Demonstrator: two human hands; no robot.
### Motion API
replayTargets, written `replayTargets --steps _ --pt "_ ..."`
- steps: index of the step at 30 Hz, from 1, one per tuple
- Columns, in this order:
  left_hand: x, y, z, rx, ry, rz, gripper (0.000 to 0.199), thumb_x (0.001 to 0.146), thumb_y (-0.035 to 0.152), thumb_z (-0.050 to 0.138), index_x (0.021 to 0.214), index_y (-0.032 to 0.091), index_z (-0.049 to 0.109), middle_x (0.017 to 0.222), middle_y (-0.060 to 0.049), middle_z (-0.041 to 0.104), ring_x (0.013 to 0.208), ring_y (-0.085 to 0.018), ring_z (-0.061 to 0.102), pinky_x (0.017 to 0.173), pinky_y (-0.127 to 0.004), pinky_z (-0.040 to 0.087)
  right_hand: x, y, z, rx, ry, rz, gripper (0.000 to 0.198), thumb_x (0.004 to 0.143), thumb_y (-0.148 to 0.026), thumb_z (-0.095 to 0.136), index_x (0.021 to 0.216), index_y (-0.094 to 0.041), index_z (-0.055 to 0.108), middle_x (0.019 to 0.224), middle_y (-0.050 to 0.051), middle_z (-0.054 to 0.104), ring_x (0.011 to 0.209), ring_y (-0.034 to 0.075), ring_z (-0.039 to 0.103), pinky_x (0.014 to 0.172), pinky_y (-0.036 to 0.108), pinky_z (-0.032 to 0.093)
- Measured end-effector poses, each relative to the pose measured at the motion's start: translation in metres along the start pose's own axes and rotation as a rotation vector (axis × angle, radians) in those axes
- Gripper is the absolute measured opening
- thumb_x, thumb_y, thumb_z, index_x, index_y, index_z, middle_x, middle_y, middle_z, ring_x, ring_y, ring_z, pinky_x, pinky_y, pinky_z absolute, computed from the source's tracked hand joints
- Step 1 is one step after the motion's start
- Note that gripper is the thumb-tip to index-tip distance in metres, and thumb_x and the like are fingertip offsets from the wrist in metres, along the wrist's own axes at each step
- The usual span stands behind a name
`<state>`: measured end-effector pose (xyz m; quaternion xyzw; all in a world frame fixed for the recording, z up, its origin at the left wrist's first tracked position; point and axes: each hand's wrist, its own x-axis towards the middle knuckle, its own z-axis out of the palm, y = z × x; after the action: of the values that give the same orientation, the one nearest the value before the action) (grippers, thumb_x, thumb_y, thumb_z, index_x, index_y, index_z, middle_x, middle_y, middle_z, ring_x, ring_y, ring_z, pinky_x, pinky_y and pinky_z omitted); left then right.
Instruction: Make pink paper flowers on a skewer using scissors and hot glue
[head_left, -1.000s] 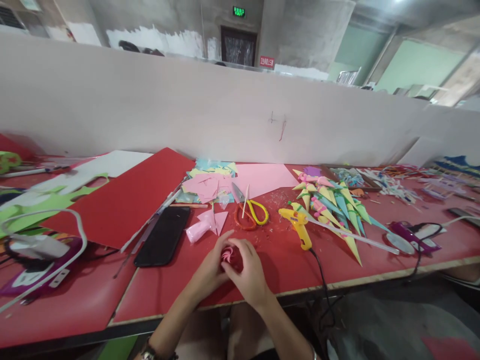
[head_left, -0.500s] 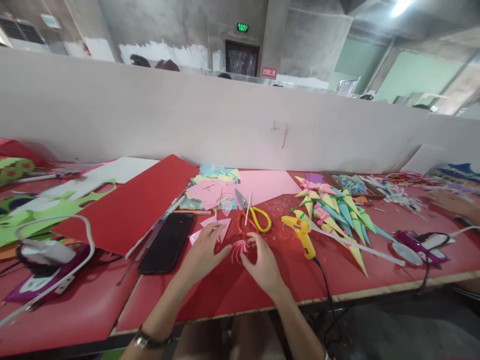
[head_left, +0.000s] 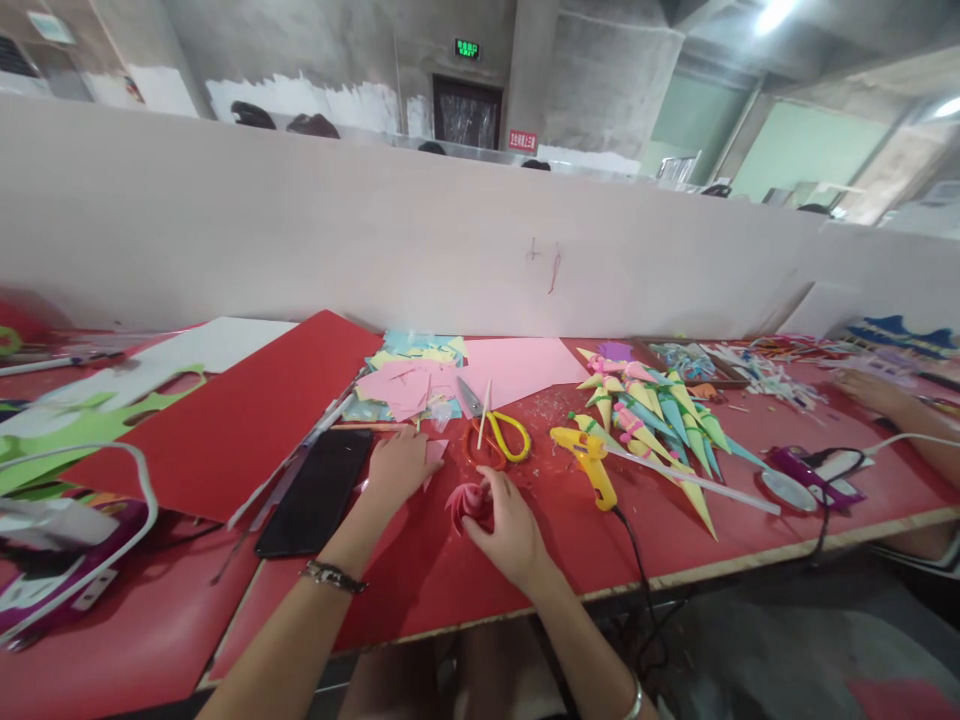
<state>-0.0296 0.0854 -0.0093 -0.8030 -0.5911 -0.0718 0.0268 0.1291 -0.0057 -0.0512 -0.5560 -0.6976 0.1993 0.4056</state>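
My right hand (head_left: pixel 511 532) pinches a coiled pink strip (head_left: pixel 469 500), rolled into a spiral like a flower, just above the red tabletop. Its fingers curl round the right side of the coil. My left hand (head_left: pixel 399 470) reaches over pink cut pieces (head_left: pixel 435 462), fingers stretched forward and thumb apart; the fingertips' contact with the pieces is partly hidden. Beyond the coil lie scissors (head_left: pixel 511 438) with orange and yellow handles, a thin pale stick (head_left: pixel 486 412) resting across them. To the right of my right hand is a yellow glue gun (head_left: pixel 589 460).
A black phone (head_left: pixel 315 495) lies left of my left hand, beside a large red sheet (head_left: pixel 232 420). Yellow, green and blue cones (head_left: pixel 667 415) are piled at right. The glue gun's cord (head_left: pixel 641 550) hangs over the table edge. Another person's arm (head_left: pixel 900 410) rests far right.
My left hand has moved away from the coil, forward and left to the pink pieces. My right hand keeps the coil, which looks more tightly gathered. The view has shifted slightly right.
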Motion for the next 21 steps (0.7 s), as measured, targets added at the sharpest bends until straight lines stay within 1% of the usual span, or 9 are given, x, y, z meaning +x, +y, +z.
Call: replayTargets --steps 3,6,9,12,15,17,19,21 --pt "0.001 -0.002 -0.001 -0.043 -0.008 0.031 0.028 0.070 0.026 0.058 0.096 0.016 0.061 0.098 -0.015 0.062 0.093 -0.031 0.058 0.079 -0.039 0.043 -0.001 0.002 0.000 0.021 0.020 -0.016 0.054 0.067 -0.015 0.057 0.118 -0.018 0.041 0.101 0.009 0.056 0.089 0.022 0.056 0.078 0.038 0.047" --pt "-0.001 -0.002 0.003 -0.105 0.006 0.076 0.042 0.068 0.015 0.056 0.110 0.017 0.054 0.107 -0.014 0.060 0.100 -0.029 0.056 0.083 -0.037 0.041 -0.001 0.004 0.001 0.032 0.039 -0.024 0.056 0.066 -0.015 0.058 0.119 -0.019 0.040 0.101 0.009 0.055 0.090 0.022 0.056 0.077 0.036 0.048" --pt "-0.004 -0.003 0.011 -0.187 0.026 0.107 0.056 0.067 0.008 0.051 0.121 0.016 0.044 0.113 -0.014 0.057 0.100 -0.026 0.056 0.082 -0.034 0.043 -0.002 0.005 0.002 0.035 0.047 -0.023 0.060 0.066 -0.017 0.059 0.122 -0.019 0.038 0.104 0.009 0.054 0.092 0.022 0.056 0.079 0.037 0.048" --pt "-0.006 -0.005 0.017 -0.280 0.067 0.110 0.055 0.070 0.007 0.046 0.124 0.014 0.039 0.111 -0.013 0.058 0.097 -0.022 0.058 0.079 -0.030 0.044 -0.002 0.005 0.002 0.035 0.053 -0.019 0.064 0.066 -0.019 0.059 0.125 -0.019 0.034 0.109 0.011 0.052 0.096 0.024 0.054 0.081 0.038 0.047" --pt "-0.009 -0.006 0.011 -0.362 0.135 0.092 0.046 0.075 0.012 0.043 0.121 0.013 0.040 0.098 -0.010 0.063 0.086 -0.020 0.061 0.074 -0.029 0.046 -0.001 0.004 0.001 0.037 0.099 -0.042 0.067 0.066 -0.022 0.061 0.126 -0.019 0.032 0.115 0.012 0.048 0.105 0.026 0.049 0.086 0.041 0.044" --pt "-0.015 -0.003 0.001 -0.402 0.187 0.098 0.037 0.078 0.018 0.042 0.115 0.015 0.046 0.097 -0.009 0.063 0.088 -0.019 0.060 0.076 -0.029 0.045 -0.001 0.002 -0.002 0.051 0.163 -0.080 0.065 0.068 -0.023 0.060 0.127 -0.017 0.031 0.117 0.014 0.045 0.110 0.026 0.045 0.090 0.043 0.041" --pt "-0.025 0.003 -0.011 -0.445 0.234 0.125 0.025 0.079 0.022 0.043 0.101 0.018 0.053 0.098 -0.007 0.062 0.091 -0.019 0.057 0.079 -0.028 0.043 -0.002 -0.002 -0.006 0.079 0.226 -0.135 0.061 0.072 -0.022 0.056 0.127 -0.017 0.031 0.118 0.014 0.044 0.113 0.026 0.042 0.093 0.045 0.039" --pt "-0.038 0.012 -0.021 -0.543 0.287 0.162 0.014 0.079 0.025 0.044 0.084 0.018 0.055 0.083 -0.004 0.061 0.079 -0.017 0.057 0.073 -0.027 0.043 -0.005 -0.010 -0.011 0.116 0.254 -0.195 0.056 0.076 -0.020 0.051 0.128 -0.019 0.030 0.118 0.013 0.044 0.113 0.025 0.042 0.094 0.044 0.039"
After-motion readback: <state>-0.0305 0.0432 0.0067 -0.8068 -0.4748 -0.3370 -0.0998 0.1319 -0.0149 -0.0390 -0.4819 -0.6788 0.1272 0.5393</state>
